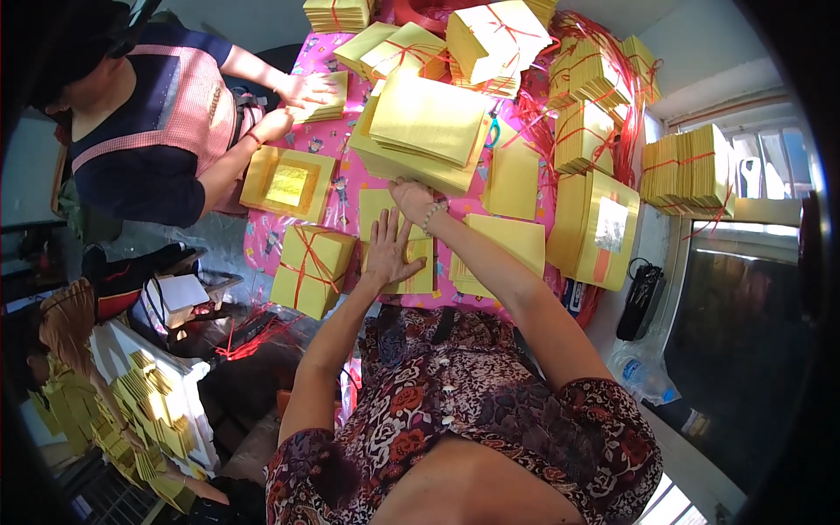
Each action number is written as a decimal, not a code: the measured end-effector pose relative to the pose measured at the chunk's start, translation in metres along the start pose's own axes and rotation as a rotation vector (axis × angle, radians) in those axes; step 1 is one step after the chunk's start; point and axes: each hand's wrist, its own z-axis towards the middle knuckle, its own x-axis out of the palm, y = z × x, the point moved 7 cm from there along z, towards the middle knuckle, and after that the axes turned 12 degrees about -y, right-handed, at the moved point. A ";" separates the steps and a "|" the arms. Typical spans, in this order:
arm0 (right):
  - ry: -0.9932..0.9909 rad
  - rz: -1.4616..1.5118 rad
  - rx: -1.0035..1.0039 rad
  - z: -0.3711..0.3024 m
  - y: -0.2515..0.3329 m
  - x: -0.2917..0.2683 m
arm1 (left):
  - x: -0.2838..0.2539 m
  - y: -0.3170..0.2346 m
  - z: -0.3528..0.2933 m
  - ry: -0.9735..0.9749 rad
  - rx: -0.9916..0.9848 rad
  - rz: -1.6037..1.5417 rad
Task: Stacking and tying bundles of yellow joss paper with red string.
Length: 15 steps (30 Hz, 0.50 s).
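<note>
My left hand (391, 255) lies flat, fingers spread, on yellow paper sheets (422, 278) at the table's near edge. Just beyond it, my right hand (411, 203), with a beaded bracelet at the wrist, is curled, its fingers pressed together at the far part of the same paper. What those fingers hold, if anything, is hidden. A large stack of yellow paper (429, 122) rises right in front of my right hand. Under my right forearm lies another low yellow pile (507, 249). To the left of my left hand stands a yellow bundle (302, 278) tied with red string.
Across the left side, a co-worker's hands (306, 92) rest on a small yellow pile. Blue-handled scissors (493, 131) lie by the large stack. Tied bundles (591, 74) and red strings crowd the right back. A bottle (646, 378) lies right, below the window. Another person handles paper lower left.
</note>
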 end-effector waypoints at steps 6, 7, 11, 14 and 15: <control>-0.004 0.000 0.247 -0.049 0.033 -0.032 | 0.011 0.005 -0.002 0.082 -0.008 0.083; -0.008 -0.001 0.261 -0.058 0.032 -0.026 | 0.010 0.002 0.000 0.052 0.011 0.106; 0.094 0.100 0.492 -0.089 0.013 0.018 | 0.011 0.002 0.002 0.037 -0.005 -0.008; 0.065 0.202 0.555 -0.098 0.007 0.020 | 0.015 0.002 0.002 0.045 -0.002 0.025; 0.052 0.256 0.566 -0.099 0.005 0.021 | 0.015 0.001 0.003 0.043 0.010 0.036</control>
